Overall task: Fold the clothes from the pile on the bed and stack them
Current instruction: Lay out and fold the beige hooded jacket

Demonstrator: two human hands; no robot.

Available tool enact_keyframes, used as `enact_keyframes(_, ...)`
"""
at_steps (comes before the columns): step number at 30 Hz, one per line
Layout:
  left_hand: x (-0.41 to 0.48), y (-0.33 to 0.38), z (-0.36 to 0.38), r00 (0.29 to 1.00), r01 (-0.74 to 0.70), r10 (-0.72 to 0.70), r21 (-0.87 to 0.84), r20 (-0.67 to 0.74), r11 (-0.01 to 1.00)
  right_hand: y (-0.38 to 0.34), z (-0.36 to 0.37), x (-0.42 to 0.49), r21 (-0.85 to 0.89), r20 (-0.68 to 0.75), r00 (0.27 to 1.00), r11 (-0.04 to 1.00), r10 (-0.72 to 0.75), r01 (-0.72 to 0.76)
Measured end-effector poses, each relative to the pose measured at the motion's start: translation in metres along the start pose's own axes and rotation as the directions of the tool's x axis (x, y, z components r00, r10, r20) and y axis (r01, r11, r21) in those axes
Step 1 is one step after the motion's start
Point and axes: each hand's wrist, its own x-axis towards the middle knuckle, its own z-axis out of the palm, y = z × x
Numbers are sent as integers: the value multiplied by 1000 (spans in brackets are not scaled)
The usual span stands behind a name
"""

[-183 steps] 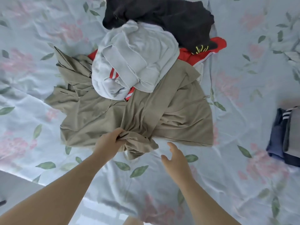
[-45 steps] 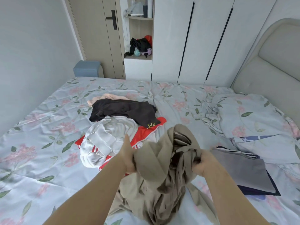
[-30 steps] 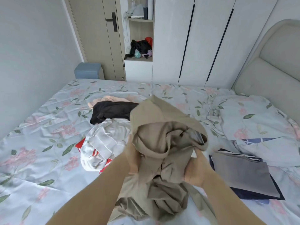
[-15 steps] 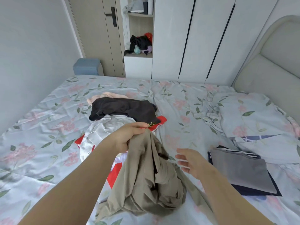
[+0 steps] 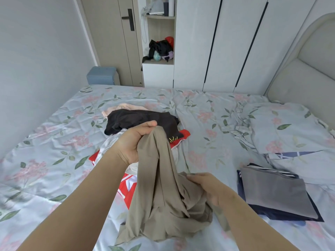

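Head view. Left hand [image 5: 135, 142] raised above the pile, fingers curled tight around a bunched top edge of the khaki garment [image 5: 163, 196], thumb pressed over the fabric. Garment hanging from that grip in long vertical folds, lower part crumpled and resting on the bed sheet [image 5: 45, 178] at bottom centre. Right hand [image 5: 208, 187] lower and to the right, laid against the garment's bunched middle, fingers bent into the cloth; fingertips partly buried, so whether pinching or merely pressing cannot be told. Image of this hand slightly blurred.

Remaining pile behind the left hand, mid-bed: black garment [image 5: 137, 118] on top at the far side, pale pink garment [image 5: 125, 107] showing beyond it, white garment [image 5: 108, 144] mostly hidden by the left forearm, red garment [image 5: 126, 189] spread beneath, visible on both sides of the khaki folds.

Folded stack at right, well apart from the pile: grey folded garment [image 5: 275, 191] lying flat on a navy folded garment [image 5: 282, 214], a striped edge showing at the far side.

Pillow [image 5: 290, 125] at far right near the padded headboard [image 5: 308, 60]. White wardrobe [image 5: 226, 42] beyond the bed, open shelf niche [image 5: 159, 33] holding dark items, blue stool [image 5: 102, 76] by the door [image 5: 116, 38].
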Motion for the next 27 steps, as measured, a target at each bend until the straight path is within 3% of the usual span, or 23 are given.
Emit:
enact_keyframes(2,-2,5,-2,996,24,-15,105,-87,994,-24,0,-7,11,-116,987,993,-115,117)
enact_keyframes(4,-6,19,-2,993,-33,57,214,-106,976,-59,-4,-18,86,-240,933,952,-268,295)
enact_keyframes(7,-13,47,-4,938,-331,342,138,-59,933,-113,-15,-47,324,-292,792,723,-537,610)
enact_keyframes(9,-13,54,-5,926,-365,371,78,-74,928,-133,-21,-60,567,-222,770,563,-598,601)
enact_keyframes(10,-13,51,-3,955,-271,282,111,-93,956,-136,-23,-62,624,-166,823,589,-543,514)
enact_keyframes(12,-8,35,3,995,5,18,223,-103,975,-123,-22,-51,629,-45,946,727,-320,275)
enact_keyframes(13,-5,27,6,994,87,-67,247,-87,965,-114,-18,-46,614,25,975,773,-222,160)
enact_keyframes(15,4,18,7,996,90,-80,278,-48,956,-98,-12,-39,584,137,978,810,-156,47)
enact_keyframes(17,11,14,4,999,28,-21,283,-28,959,-95,-8,-41,538,177,971,842,-161,41)
enact_keyframes(20,13,18,2,998,-60,66,245,-17,968,-104,-14,-45,496,58,973,853,-223,166)
enact_keyframes(22,14,23,1,986,-133,156,289,-56,948,-115,-22,-44,409,-84,940,849,-330,335)
enact_keyframes(25,17,32,-2,951,-240,288,314,-115,919,-132,-26,-52,215,-226,787,759,-574,615)
enact_keyframes(27,17,31,0,969,-203,237,307,-75,930,-138,-24,-56,170,-175,714,693,-678,700)
